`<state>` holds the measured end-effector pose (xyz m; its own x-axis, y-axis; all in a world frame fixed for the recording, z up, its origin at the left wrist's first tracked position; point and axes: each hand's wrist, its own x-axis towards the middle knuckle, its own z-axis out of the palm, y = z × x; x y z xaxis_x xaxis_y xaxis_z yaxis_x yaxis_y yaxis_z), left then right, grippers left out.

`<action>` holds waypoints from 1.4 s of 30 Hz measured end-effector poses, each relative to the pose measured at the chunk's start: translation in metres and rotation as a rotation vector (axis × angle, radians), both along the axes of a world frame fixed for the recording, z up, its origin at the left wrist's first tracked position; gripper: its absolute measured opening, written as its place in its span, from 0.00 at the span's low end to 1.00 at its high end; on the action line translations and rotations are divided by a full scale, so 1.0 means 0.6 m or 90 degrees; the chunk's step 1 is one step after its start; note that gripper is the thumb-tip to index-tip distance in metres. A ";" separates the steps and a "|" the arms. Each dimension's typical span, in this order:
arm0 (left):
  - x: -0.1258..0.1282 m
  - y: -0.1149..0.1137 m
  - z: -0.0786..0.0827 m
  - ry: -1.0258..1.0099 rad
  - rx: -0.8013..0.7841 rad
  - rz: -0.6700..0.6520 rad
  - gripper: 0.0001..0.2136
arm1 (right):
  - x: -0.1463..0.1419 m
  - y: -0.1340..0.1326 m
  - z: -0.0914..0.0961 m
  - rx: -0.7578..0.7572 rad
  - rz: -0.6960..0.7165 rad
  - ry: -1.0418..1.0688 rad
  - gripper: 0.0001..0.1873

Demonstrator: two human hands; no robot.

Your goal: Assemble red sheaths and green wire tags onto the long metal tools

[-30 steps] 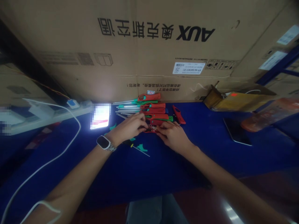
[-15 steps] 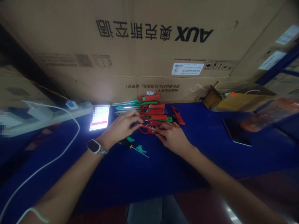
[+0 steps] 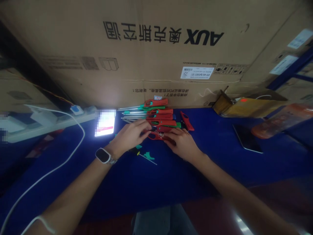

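While the right hand (image 3: pixel 183 142) clamps its fingers on the open red lighter casing (image 3: pixel 158 137), the left hand (image 3: pixel 132 134), grip unclear, should work gently.

Right hand (image 3: pixel 184 143) has the right end of an opened-up red casing (image 3: pixel 157 138), left hand (image 3: pixel 133 133) is pinching near the other end, can't really tell on what. Bunch of long lighters (image 3: pixel 160 116) right behind, plus 1 screwdriver (image 3: pixel 138 153) and a green bit (image 3: pixel 148 156) closer in.

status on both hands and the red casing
Right hand gripping red casing, innards exposed. Left hand by its other end, grip unclear. Screwdriver lying nearby, lighters just beyond.
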<state>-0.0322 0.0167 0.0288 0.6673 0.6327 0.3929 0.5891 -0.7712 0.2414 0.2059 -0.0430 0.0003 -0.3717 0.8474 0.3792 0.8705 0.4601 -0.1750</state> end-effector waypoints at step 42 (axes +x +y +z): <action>-0.053 0.054 -0.011 -0.080 -0.032 -0.036 0.11 | -0.041 0.153 0.063 -0.425 0.161 0.552 0.15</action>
